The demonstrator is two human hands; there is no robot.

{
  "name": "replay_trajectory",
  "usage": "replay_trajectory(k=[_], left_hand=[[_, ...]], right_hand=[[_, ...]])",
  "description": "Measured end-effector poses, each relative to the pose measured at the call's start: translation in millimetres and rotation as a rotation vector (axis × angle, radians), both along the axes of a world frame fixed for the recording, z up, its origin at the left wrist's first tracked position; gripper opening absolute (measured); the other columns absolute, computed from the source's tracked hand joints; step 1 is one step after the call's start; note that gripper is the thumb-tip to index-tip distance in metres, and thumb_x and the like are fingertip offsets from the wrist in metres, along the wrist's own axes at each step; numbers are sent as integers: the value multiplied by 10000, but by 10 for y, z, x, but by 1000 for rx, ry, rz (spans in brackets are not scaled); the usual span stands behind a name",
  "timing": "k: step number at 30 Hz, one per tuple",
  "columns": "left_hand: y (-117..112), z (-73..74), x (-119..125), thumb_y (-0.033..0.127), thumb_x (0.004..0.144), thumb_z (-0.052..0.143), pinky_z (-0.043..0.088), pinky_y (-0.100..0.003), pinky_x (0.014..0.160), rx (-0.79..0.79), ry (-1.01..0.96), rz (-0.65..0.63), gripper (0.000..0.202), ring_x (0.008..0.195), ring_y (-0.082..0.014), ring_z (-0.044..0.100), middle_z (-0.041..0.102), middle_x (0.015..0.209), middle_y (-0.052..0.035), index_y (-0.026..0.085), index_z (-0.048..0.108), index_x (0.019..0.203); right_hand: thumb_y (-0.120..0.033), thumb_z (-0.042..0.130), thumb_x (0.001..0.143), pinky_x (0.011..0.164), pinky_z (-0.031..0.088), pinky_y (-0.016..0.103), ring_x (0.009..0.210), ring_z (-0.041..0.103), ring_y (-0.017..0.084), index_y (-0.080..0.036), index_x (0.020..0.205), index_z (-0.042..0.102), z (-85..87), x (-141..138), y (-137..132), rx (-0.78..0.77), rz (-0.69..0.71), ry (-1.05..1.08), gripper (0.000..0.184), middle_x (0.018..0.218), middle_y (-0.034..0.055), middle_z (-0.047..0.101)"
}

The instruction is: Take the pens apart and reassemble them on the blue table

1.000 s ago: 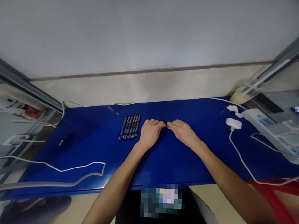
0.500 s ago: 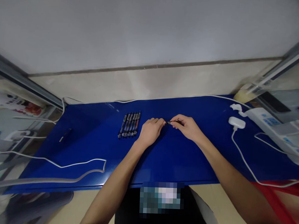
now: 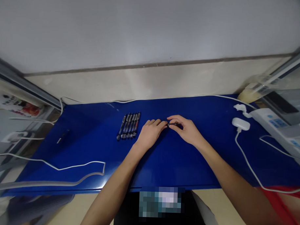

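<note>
My right hand [image 3: 186, 130] is closed in a pinch on a small dark pen [image 3: 173, 124], held low over the blue table top [image 3: 94, 150]. My left hand [image 3: 150, 133] lies beside it with fingers curled, its fingertips touching the pen's left end. A row of several dark pens [image 3: 129, 126] lies side by side just left of my left hand.
A white earbud case [image 3: 240, 123] on a white cable [image 3: 249, 162] sits at the right, near a white device with blue buttons [image 3: 277, 127]. Another white cable [image 3: 64, 167] loops across the front left. A small dark object [image 3: 63, 136] lies at the left.
My right hand has gone from lying flat to pinching the pen and has lifted it slightly. My left fingertips have stayed at the pen's end. The view drifted a little.
</note>
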State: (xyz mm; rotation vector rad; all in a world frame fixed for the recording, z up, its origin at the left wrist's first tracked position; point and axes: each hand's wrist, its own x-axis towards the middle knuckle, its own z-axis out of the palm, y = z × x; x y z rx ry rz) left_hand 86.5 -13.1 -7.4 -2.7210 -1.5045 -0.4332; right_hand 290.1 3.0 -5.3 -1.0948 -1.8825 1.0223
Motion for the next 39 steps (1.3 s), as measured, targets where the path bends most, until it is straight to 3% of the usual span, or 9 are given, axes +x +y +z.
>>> replay_trajectory(k=[3,7,11,13,18,24,29,34,39], left_hand=[[13,-18,-11,321,1062,324,417,-325,816,3,-10,20,312,943,-194,613,670,1042,-46,221,566,1231],[8,-17,-2,340,1067,292,442,-313,791,-35,-44,31,328,910,-192,617,667,980,-44,211,581,1152],[-2,11,-6,415,1064,285,440,-271,678,-110,-102,44,334,885,-176,650,682,979,-22,251,552,1180],[-9,31,-11,427,1063,290,438,-259,658,-134,-122,49,329,886,-172,661,689,991,-17,264,545,1193],[-23,58,-3,438,1059,299,446,-245,659,-182,-152,6,332,889,-168,676,701,1018,-20,275,550,1204],[-17,56,-16,471,1051,314,431,-245,635,-228,-190,35,338,847,-176,690,716,1016,-7,265,560,1156],[-40,87,9,475,1050,310,433,-245,652,-250,-161,11,345,847,-174,692,722,1007,-5,276,578,1139],[-29,91,16,563,1025,300,415,-254,625,-279,-112,88,432,771,-195,686,726,890,-15,281,624,1070],[9,115,-68,588,1016,303,375,-252,610,-264,-138,117,465,731,-187,668,718,823,-9,280,648,963]], right_hand=[[-341,679,881,833,550,353,959,704,211,-243,1180,654,-27,-3,11,-34,-21,-5,316,1097,65,741],[-415,525,975,708,553,353,705,685,187,-209,1076,718,-34,30,31,-105,-73,-20,300,802,47,743],[-343,637,917,905,541,384,994,702,219,-242,1045,748,-17,52,44,-18,-28,33,198,1077,60,745],[-338,688,879,886,551,367,1030,690,220,-247,1098,735,-9,41,37,-14,-12,56,242,1162,67,719],[-423,548,962,688,560,339,693,670,175,-211,1041,753,-22,22,19,-114,-55,-9,304,795,47,731],[-337,728,845,927,552,396,992,706,218,-251,1117,742,-43,14,28,-43,-44,113,286,1118,62,737],[-414,593,936,709,578,359,712,698,191,-206,1011,772,-36,15,13,-133,-47,17,284,803,54,751],[-299,668,892,902,556,407,969,722,230,-250,1072,754,-33,30,27,4,-46,1,205,1044,52,762],[-268,646,909,903,547,396,1023,692,224,-259,1091,739,59,95,50,86,-19,-24,205,1103,59,726]])
